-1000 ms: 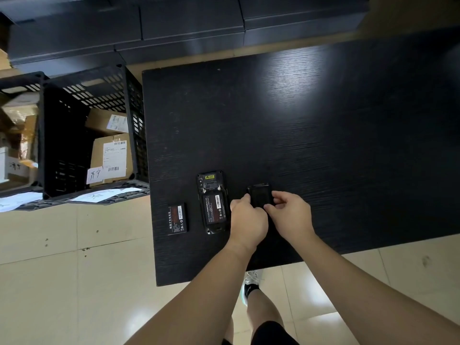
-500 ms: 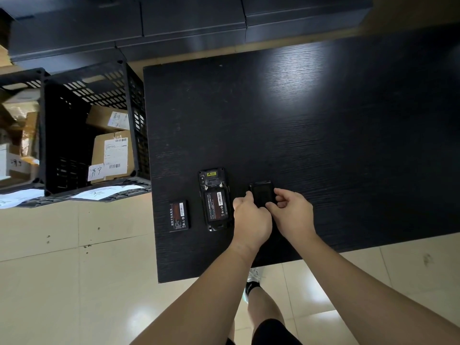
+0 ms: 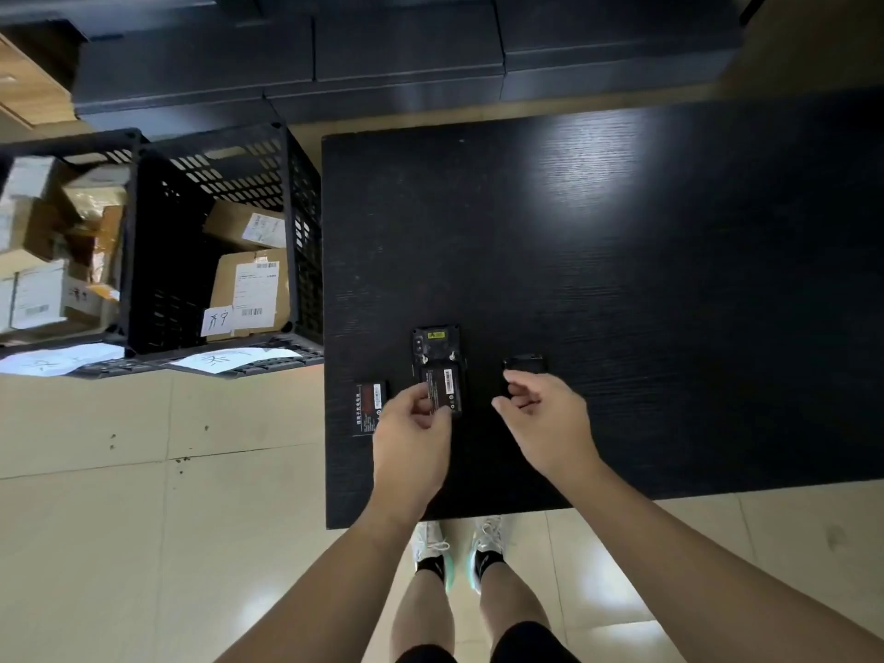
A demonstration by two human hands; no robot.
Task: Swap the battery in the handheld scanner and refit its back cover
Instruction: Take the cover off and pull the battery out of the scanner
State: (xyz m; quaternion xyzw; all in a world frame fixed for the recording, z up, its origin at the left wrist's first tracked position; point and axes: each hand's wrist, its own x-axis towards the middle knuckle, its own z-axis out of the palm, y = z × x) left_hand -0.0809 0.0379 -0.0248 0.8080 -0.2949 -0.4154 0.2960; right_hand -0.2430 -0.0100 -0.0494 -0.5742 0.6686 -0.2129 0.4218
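The handheld scanner (image 3: 436, 345) lies face down near the black table's front left corner with its back open. A battery (image 3: 447, 386) with a red and white label sits in its compartment. My left hand (image 3: 412, 430) covers the scanner's near end, and its thumb and forefinger pinch the battery's near left edge. A second battery (image 3: 368, 408) lies flat on the table left of the scanner. The black back cover (image 3: 524, 363) rests on the table to the right. My right hand (image 3: 547, 421) hovers just short of the cover, fingers curled apart and holding nothing.
The black table (image 3: 622, 260) ends at a left edge beside the spare battery and a front edge near my feet. Black plastic crates (image 3: 292, 241) with cardboard parcels stand on the floor to the left. Dark cabinets (image 3: 406, 59) run along the back.
Both hands were on the back cover; they have let it go on the table. My left hand has moved left onto the battery in the scanner, and my right has drawn back slightly.
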